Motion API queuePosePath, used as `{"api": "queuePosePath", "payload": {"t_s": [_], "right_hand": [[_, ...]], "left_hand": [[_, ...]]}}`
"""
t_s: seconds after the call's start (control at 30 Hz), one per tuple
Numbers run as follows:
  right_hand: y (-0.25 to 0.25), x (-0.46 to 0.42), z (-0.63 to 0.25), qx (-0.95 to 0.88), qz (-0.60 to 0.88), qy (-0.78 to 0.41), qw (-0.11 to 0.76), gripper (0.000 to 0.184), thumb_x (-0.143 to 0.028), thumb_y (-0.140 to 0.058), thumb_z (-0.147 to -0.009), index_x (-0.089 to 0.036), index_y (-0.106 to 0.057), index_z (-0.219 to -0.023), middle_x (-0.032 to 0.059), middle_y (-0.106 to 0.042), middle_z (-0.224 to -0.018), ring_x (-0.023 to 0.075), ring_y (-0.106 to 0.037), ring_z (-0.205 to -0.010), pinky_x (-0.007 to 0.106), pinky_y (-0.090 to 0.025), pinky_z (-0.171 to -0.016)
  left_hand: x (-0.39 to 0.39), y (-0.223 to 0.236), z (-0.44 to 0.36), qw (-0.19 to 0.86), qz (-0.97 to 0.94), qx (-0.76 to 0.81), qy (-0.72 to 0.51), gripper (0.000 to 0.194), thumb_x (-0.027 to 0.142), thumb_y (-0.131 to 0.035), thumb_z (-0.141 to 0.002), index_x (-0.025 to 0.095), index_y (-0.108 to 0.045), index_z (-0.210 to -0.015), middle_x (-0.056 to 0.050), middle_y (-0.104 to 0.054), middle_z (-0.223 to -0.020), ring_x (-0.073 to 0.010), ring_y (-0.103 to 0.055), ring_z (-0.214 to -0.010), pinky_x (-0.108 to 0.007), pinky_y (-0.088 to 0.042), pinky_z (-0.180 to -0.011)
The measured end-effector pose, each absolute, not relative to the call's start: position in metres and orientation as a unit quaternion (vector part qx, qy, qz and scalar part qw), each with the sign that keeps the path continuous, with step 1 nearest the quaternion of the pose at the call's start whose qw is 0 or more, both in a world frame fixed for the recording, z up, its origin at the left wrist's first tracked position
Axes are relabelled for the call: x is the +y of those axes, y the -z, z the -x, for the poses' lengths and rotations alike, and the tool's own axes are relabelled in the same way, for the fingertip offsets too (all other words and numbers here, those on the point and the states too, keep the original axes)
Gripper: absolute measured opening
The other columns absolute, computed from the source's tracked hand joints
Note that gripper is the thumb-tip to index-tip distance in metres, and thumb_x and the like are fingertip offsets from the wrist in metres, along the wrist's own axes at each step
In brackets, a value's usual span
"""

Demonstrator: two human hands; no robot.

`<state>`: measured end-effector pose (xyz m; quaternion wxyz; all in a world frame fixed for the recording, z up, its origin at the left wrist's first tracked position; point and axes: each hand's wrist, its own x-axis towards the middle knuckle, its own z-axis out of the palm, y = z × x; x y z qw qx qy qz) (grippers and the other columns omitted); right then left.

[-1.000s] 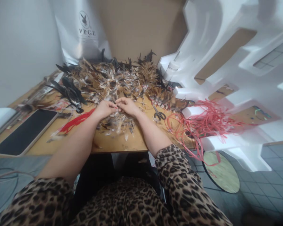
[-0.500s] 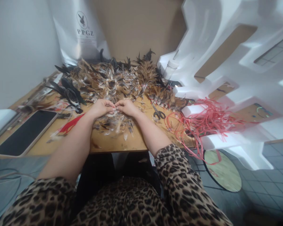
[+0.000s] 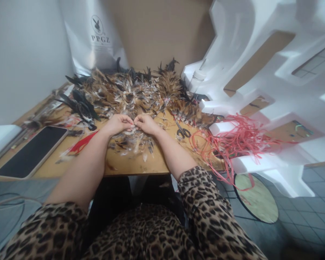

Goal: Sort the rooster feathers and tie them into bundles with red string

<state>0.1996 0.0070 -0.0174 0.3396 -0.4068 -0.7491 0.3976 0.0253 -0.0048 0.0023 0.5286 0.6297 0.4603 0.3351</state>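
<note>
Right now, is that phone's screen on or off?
Off, it seems: the phone, lying face up on the table, shows only plain dark glass, with nothing lit.

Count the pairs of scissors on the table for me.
1. The scissors lie on the tabletop, between the right hand and the tangle of red strips. Others could be hidden under the feathers.

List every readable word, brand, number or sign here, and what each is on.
"PPGZ": on the silver bag, under an oval rabbit-head emblem.
Fine print below "PPGZ": too small to read.
Faint marks near the front edge of the table: too blurred to read.
</note>
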Motion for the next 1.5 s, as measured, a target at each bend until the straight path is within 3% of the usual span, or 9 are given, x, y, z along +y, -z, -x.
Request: {"api": "queuePosePath", "payload": {"t_s": [0.13,0.27,0.6,0.73,0.97,1.13,1.27,1.5], "right_hand": [[0.014,0.005,-0.201,-0.717,0.387,-0.463,0.349,0.008,-0.018,-0.052,-0.073,-0.013,-0.054,-0.079,-0.0031,-0.056,-0.059,0.0075,-0.051,-0.053,0.019,-0.039,-0.055],[0.014,0.006,-0.202,-0.705,0.340,-0.519,0.344,0.020,-0.018,-0.059,-0.070,-0.012,-0.056,-0.089,-0.0033,-0.058,-0.065,0.0068,-0.050,-0.058,0.019,-0.041,-0.059],[0.014,0.007,-0.199,-0.770,0.378,-0.385,0.340,0.013,-0.019,-0.055,-0.070,-0.009,-0.062,-0.074,-0.0007,-0.060,-0.069,0.0075,-0.050,-0.064,0.020,-0.038,-0.066],[0.012,0.006,-0.200,-0.751,0.387,-0.415,0.338,0.012,-0.020,-0.053,-0.071,-0.009,-0.060,-0.071,-0.0012,-0.057,-0.064,0.0072,-0.048,-0.060,0.019,-0.038,-0.062],[0.008,0.007,-0.207,-0.732,0.333,-0.503,0.316,0.025,-0.017,-0.060,-0.067,-0.009,-0.062,-0.090,-0.0009,-0.062,-0.073,0.0069,-0.051,-0.065,0.019,-0.041,-0.066],[0.003,0.005,-0.208,-0.725,0.351,-0.513,0.297,0.024,-0.014,-0.062,-0.064,-0.007,-0.063,-0.087,0.0012,-0.065,-0.076,0.0073,-0.054,-0.068,0.020,-0.043,-0.070],[0.005,0.005,-0.205,-0.723,0.373,-0.499,0.299,0.021,-0.013,-0.060,-0.063,-0.008,-0.062,-0.084,0.0010,-0.064,-0.073,0.0075,-0.054,-0.065,0.020,-0.043,-0.068],[0.006,0.001,-0.202,-0.755,0.429,-0.397,0.296,0.025,-0.030,-0.064,-0.065,-0.008,-0.065,-0.077,-0.0015,-0.060,-0.065,0.0059,-0.047,-0.059,0.018,-0.037,-0.059]], "left_hand": [[-0.004,-0.001,-0.025,0.528,-0.628,0.463,-0.335,0.033,0.034,-0.080,-0.048,0.013,-0.066,-0.069,-0.003,-0.065,-0.060,-0.0110,-0.059,-0.054,-0.025,-0.049,-0.059],[-0.004,-0.003,-0.023,0.504,-0.648,0.472,-0.322,0.032,0.034,-0.080,-0.047,0.013,-0.069,-0.068,-0.005,-0.067,-0.062,-0.0123,-0.060,-0.055,-0.026,-0.050,-0.061],[-0.002,-0.002,-0.021,0.479,-0.679,0.473,-0.293,0.027,0.033,-0.078,-0.047,0.016,-0.073,-0.067,-0.005,-0.068,-0.063,-0.0129,-0.059,-0.057,-0.025,-0.047,-0.061],[-0.001,-0.001,-0.021,0.473,-0.685,0.476,-0.282,0.027,0.034,-0.077,-0.048,0.016,-0.073,-0.069,-0.005,-0.069,-0.066,-0.0134,-0.060,-0.059,-0.025,-0.047,-0.062],[-0.004,-0.003,-0.023,0.504,-0.653,0.472,-0.310,0.026,0.029,-0.080,-0.046,0.015,-0.072,-0.066,-0.004,-0.068,-0.064,-0.0118,-0.060,-0.057,-0.025,-0.049,-0.065],[-0.003,0.002,-0.026,0.574,-0.574,0.477,-0.337,0.034,0.033,-0.082,-0.044,0.014,-0.069,-0.069,-0.004,-0.067,-0.061,-0.0118,-0.061,-0.053,-0.026,-0.051,-0.062],[-0.003,0.002,-0.028,0.561,-0.569,0.491,-0.345,0.037,0.036,-0.082,-0.044,0.013,-0.068,-0.069,-0.005,-0.066,-0.060,-0.0119,-0.061,-0.053,-0.026,-0.051,-0.061],[-0.009,-0.010,-0.032,0.508,-0.589,0.517,-0.357,0.033,0.035,-0.079,-0.049,0.012,-0.067,-0.070,-0.002,-0.062,-0.053,-0.0087,-0.053,-0.044,-0.021,-0.045,-0.050]]}}
